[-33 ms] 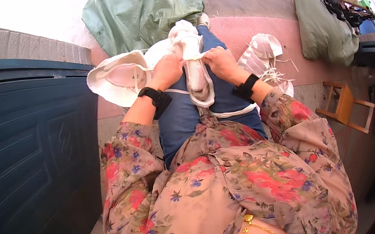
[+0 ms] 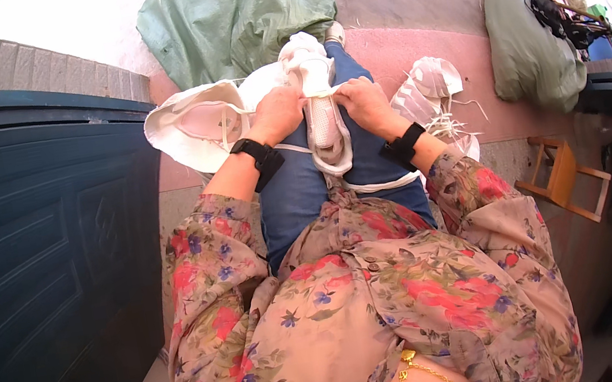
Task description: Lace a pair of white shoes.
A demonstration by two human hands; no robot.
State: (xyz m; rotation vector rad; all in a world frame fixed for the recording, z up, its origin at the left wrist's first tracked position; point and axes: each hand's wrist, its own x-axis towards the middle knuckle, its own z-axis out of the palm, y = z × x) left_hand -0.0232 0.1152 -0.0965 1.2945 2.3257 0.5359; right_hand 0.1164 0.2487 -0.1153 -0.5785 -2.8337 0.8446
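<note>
Across my thighs lies a white and pale pink shoe upper (image 2: 328, 139), its long opening facing up. My left hand (image 2: 277, 116) pinches one end of a white lace (image 2: 320, 94) that crosses the shoe upper. On the other side my right hand (image 2: 368, 106) grips the lace's other end, and the lace stretches nearly straight between them. Both hands have their fingers closed, and each wrist wears a black band. To the left of my left hand sits a white cloth bag or cover (image 2: 188, 142) with pale pieces inside. More shoe uppers with loose laces (image 2: 433, 101) lie right of my right knee.
A large green sack (image 2: 237, 20) stands beyond my feet. At the left is a dark blue panelled door (image 2: 46, 234). A grey-green sack (image 2: 528, 44) stands at the far right, with a small wooden stool (image 2: 565, 178) nearer to me.
</note>
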